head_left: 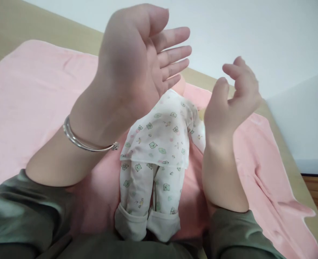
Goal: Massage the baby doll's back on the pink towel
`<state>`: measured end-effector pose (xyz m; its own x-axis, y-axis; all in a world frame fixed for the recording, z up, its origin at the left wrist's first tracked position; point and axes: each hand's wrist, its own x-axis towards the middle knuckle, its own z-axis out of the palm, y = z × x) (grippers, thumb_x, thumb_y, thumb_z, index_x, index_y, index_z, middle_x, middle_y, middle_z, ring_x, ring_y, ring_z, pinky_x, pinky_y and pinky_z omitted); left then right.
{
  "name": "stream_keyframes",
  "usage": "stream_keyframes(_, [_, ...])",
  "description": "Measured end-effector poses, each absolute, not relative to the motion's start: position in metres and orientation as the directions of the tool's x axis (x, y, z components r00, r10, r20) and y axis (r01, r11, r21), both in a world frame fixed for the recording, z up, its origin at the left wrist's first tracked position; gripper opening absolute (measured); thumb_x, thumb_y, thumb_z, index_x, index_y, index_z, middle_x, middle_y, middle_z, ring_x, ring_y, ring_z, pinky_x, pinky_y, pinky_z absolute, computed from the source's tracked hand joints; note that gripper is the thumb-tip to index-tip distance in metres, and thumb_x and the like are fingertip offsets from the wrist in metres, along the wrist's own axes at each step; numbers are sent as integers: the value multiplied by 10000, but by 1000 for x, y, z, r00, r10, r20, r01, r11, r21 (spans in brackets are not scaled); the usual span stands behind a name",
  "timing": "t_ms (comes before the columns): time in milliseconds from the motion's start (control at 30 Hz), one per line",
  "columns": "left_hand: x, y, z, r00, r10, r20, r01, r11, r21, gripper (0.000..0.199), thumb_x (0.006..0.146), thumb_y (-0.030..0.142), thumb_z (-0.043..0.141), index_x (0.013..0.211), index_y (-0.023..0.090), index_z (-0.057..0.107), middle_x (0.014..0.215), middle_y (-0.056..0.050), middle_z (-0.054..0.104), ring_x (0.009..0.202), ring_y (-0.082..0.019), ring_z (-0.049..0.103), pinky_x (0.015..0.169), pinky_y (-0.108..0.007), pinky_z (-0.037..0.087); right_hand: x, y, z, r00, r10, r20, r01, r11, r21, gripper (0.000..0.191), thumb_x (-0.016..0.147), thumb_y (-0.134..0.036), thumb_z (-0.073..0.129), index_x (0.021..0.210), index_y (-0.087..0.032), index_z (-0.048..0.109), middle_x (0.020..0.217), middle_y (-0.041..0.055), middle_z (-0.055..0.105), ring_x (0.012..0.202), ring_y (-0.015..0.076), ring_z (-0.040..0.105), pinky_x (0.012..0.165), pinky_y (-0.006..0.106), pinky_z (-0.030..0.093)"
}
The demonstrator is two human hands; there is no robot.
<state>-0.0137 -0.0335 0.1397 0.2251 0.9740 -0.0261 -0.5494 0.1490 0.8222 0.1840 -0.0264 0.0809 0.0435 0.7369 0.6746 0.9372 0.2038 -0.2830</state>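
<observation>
A baby-sized figure in a white long-sleeved top [159,138] and matching trousers [142,183], printed with green bears, lies below my hands. The trouser cuffs [162,225] are rolled up toward me. Most of the head is hidden behind my left hand, so I cannot tell whether this is a doll. My left hand [137,61] is raised over the figure's upper left side, palm showing and fingers stretched out. My right hand [237,95] hovers at the upper right, beside a sleeve, with fingers apart and slightly bent. Neither hand holds anything.
A pink blanket [40,97] spreads under the figure, with folds at the right. Beneath it lies a light wooden surface [67,27] whose edge runs along the right. A white wall [283,39] rises behind. A silver bracelet [80,144] circles my left wrist.
</observation>
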Motion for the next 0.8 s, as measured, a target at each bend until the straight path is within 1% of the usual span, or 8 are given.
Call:
stream_keyframes(67, [-13, -32, 140, 213, 976, -45, -563, 160, 811, 415, 1148, 285, 303, 1450, 96, 517, 1591, -58, 561, 1454, -233, 582, 1186, -339, 513, 154, -39, 68, 5, 652, 758, 881, 357, -312, 486, 1065, -232, 244, 1439, -190, 552, 1611, 109, 544, 1595, 186, 418, 1346, 464, 314])
stream_keyframes(133, [-13, -34, 143, 233, 969, -81, -615, 211, 760, 450, 1175, 291, 242, 1451, 44, 498, 1571, -95, 561, 1445, -262, 579, 1144, -339, 536, 129, -48, 53, -71, 670, 739, 850, 428, -306, 518, 1080, -249, 217, 1512, -299, 501, 1662, 39, 484, 1633, 191, 352, 1336, 505, 346])
stream_keyframes(200, [-12, -37, 146, 218, 974, -62, -663, 194, 723, 481, 1185, 286, 191, 1486, 12, 448, 1523, -115, 582, 1424, -297, 576, 1083, -327, 557, 113, -53, 37, -158, 675, 720, 806, 509, -301, 524, 1077, -284, 282, 1572, -322, 449, 1684, 43, 459, 1671, 225, 256, 1351, 548, 323])
stream_keyframes(333, [-3, -44, 143, 170, 985, -14, -636, 121, 763, 478, 1168, 270, 217, 1575, 104, 404, 1517, -87, 621, 1467, -254, 551, 1074, -238, 561, 102, -52, 21, -177, 703, 688, 753, 547, -366, 635, 1037, -360, 415, 1664, -314, 324, 1733, 54, 386, 1707, 255, 50, 1388, 596, 223])
stream_keyframes(467, [18, -47, 125, 288, 952, -103, -567, 257, 783, 578, 1164, 386, 246, 1505, 3, 515, 1466, -152, 659, 1539, -299, 464, 1249, -375, 455, 107, -48, 23, -105, 761, 640, 819, 432, -379, 762, 968, -300, 487, 1689, -205, 260, 1785, 69, 268, 1705, 230, -49, 1421, 513, 164])
stream_keyframes(567, [32, -48, 116, 387, 916, -107, -584, 334, 740, 645, 1146, 532, 149, 1613, 219, 465, 1537, 5, 616, 1635, -273, 193, 1317, -438, 316, 113, -47, 26, -131, 732, 669, 831, 449, -329, 791, 937, -195, 409, 1698, -133, 202, 1790, 91, 247, 1703, 170, -21, 1432, 445, 122])
stream_keyframes(667, [39, -50, 111, 428, 893, -142, -628, 406, 664, 550, 1114, 596, 290, 1628, 445, 410, 1615, 128, 525, 1650, -224, 38, 1350, -392, 253, 116, -49, 25, -141, 718, 681, 819, 471, -327, 788, 1003, -221, 316, 1734, -237, 21, 1805, 23, 204, 1701, 160, 17, 1426, 461, 145])
stream_keyframes(800, [43, -54, 101, 456, 864, -212, -644, 485, 592, 595, 1106, 514, 371, 1681, 494, 221, 1667, 161, 440, 1645, -180, 50, 1353, -329, 248, 125, -49, 28, -105, 667, 738, 768, 526, -366, 766, 1048, -214, 177, 1687, -349, -223, 1820, -17, 127, 1703, 165, 47, 1418, 515, 179])
